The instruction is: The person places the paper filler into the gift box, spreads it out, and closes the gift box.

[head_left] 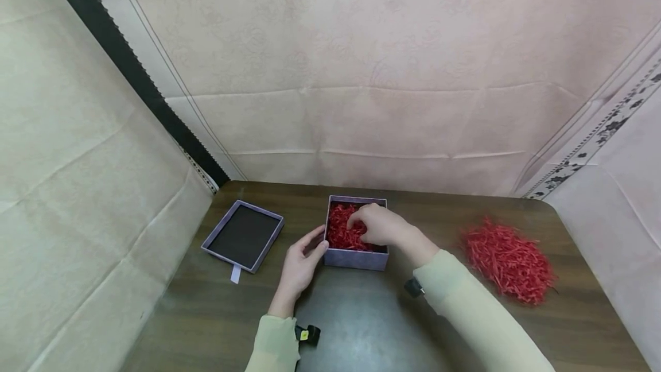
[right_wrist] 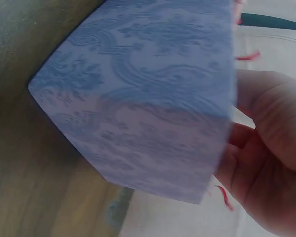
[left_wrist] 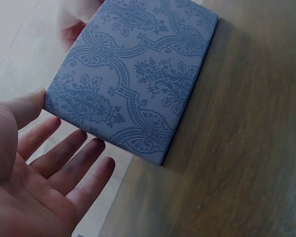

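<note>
A purple patterned box (head_left: pixel 356 258) stands on the table with red shredded paper (head_left: pixel 341 228) inside. My left hand (head_left: pixel 302 263) touches the box's left side, its thumb at the near left corner. In the left wrist view the thumb rests at the box's edge and the fingers (left_wrist: pixel 71 163) extend loosely beside it. My right hand (head_left: pixel 382 225) reaches over the right rim into the box, its bent fingers gripping among the paper. In the right wrist view the box wall (right_wrist: pixel 153 98) hides its fingertips, and a few red strands stick out near the hand.
The box's lid (head_left: pixel 244 235) lies to the left with its dark inside up and a pale ribbon tab toward me. A loose heap of red shredded paper (head_left: pixel 508 260) sits on the table (head_left: pixel 361 320) at the right. Cloth sheets (head_left: pixel 387 73) hang behind the table and at its sides.
</note>
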The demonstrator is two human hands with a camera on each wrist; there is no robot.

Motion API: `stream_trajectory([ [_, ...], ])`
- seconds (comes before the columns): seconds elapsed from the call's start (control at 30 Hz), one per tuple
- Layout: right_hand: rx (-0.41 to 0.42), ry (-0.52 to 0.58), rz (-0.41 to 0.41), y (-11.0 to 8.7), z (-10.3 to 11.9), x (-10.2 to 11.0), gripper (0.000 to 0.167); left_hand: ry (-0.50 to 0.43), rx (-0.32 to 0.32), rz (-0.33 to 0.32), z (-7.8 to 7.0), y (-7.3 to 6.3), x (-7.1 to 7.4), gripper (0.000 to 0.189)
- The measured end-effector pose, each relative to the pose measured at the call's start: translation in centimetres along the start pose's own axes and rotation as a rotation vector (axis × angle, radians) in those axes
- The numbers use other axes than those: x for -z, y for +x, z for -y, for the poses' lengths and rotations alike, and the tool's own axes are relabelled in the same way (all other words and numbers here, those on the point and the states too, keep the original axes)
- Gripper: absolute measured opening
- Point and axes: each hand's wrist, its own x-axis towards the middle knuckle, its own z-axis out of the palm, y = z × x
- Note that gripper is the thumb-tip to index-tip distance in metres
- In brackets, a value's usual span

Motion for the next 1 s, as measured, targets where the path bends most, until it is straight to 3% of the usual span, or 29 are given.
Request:
stream_trajectory([
  [0.17, -0.056, -0.048, -0.007, 1.2, -0.6, -1.2, 0.025, 0.004, 0.014, -0.001, 0.0, 0.0, 0.0, 0.044],
  [0.37, -0.064, -0.063, 0.006, 1.7, -0.9, -1.4, 0.027, -0.005, 0.007, -0.001, 0.1, 0.1, 0.0, 0.045],
  [0.53, -0.015, -0.016, 0.008, 0.7, -0.8, 0.4, 0.036, -0.008, 0.016, 0.001, 0.1, 0.1, 0.1, 0.045],
  [0.77, 0.020, 0.063, -0.062, -0.9, -1.6, 3.7, 0.043, 0.009, 0.012, -0.005, 0.1, 0.1, 0.0, 0.044],
  [1.0, 0.009, 0.091, -0.094, -1.6, -2.9, 4.6, 0.051, 0.003, 0.011, -0.011, 0.1, 0.0, 0.0, 0.044],
])
